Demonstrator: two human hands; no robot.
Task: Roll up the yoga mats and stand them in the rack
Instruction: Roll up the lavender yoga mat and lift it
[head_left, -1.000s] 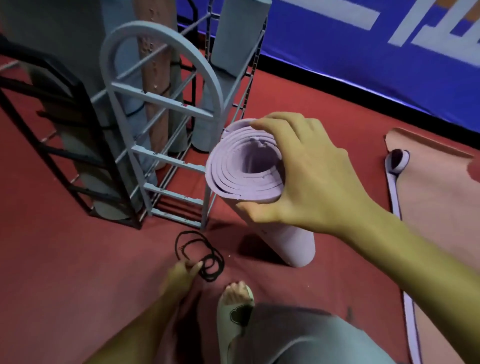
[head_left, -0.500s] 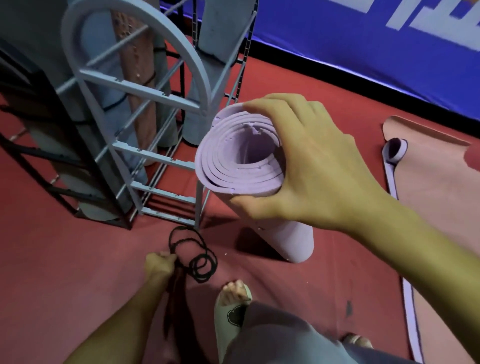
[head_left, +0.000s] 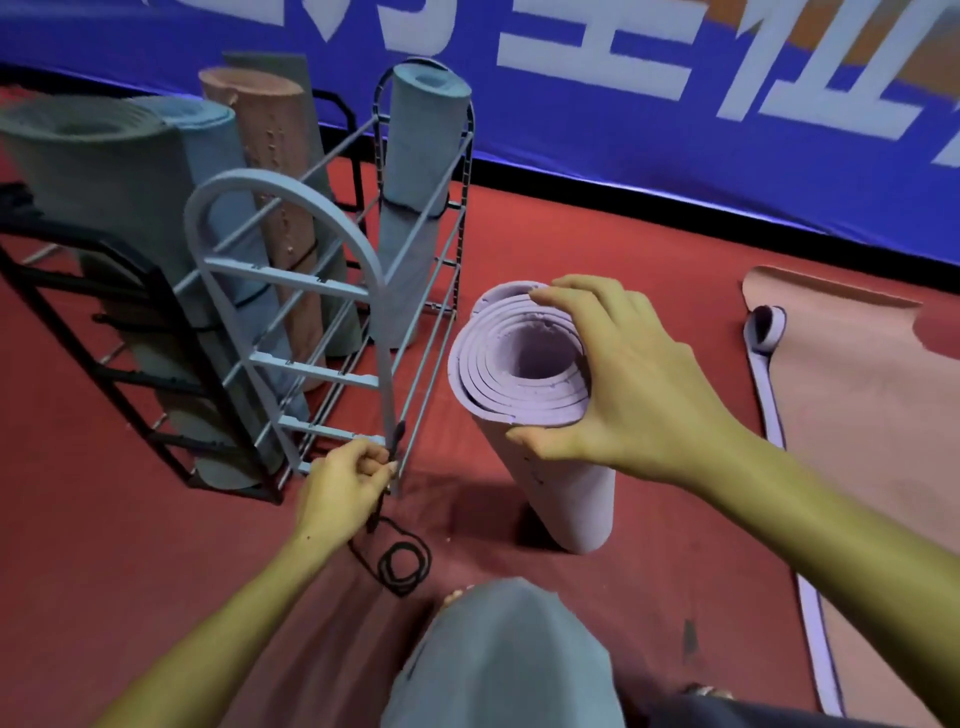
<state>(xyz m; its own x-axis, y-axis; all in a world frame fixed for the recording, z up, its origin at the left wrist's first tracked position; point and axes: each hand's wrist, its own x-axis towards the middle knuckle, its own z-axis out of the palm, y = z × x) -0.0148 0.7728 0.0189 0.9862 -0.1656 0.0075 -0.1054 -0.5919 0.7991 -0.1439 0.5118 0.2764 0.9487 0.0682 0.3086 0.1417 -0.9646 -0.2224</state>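
The right hand (head_left: 618, 384) has its fingers (head_left: 566, 299) curled over the far rim and its thumb under the near rim of the rolled purple mat (head_left: 524, 395), clamping the top so the coil stays tight; the mat stands on end on the red floor (head_left: 571, 249), just right of the pale blue rack (head_left: 291, 275) and outside it. The left hand (head_left: 343, 483) pinches a black elastic cord (head_left: 395, 561) between thumb and fingertips, with the rest of the loops trailing on the floor below. The step in hand looks like binding the roll before racking it. To do it well, keep the right grip firm so the layers do not spring open, shake one loop free of the tangle, and stretch it over the top end while the mat stays upright, sliding it down to mid-height. The rack already holds several rolled mats (head_left: 421, 171), and a pink mat (head_left: 857, 415) lies unrolled at the right
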